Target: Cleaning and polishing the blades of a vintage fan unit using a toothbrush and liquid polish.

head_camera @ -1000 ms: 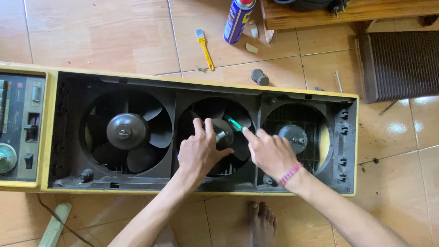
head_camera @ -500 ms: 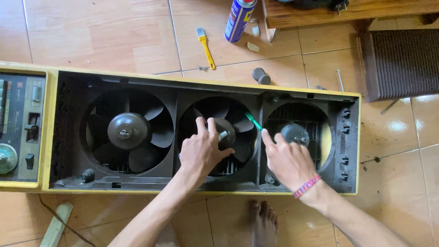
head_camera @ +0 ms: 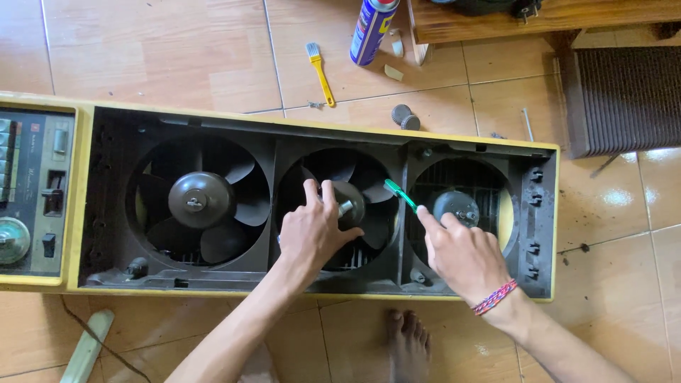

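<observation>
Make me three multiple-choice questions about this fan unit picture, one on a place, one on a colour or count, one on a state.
1. Where does the left hand rest?
A. on the middle fan
B. on the spray can
C. on the control panel

2. What colour is the small brush on the floor?
A. red
B. yellow
C. black

3. What does the right hand hold?
A. nothing
B. a hammer
C. a green toothbrush

Answers: 1 A, its fingers lie on the middle fan's hub. 2 B, its handle is yellow. 3 C, the green handle sticks out past the fingers.
</observation>
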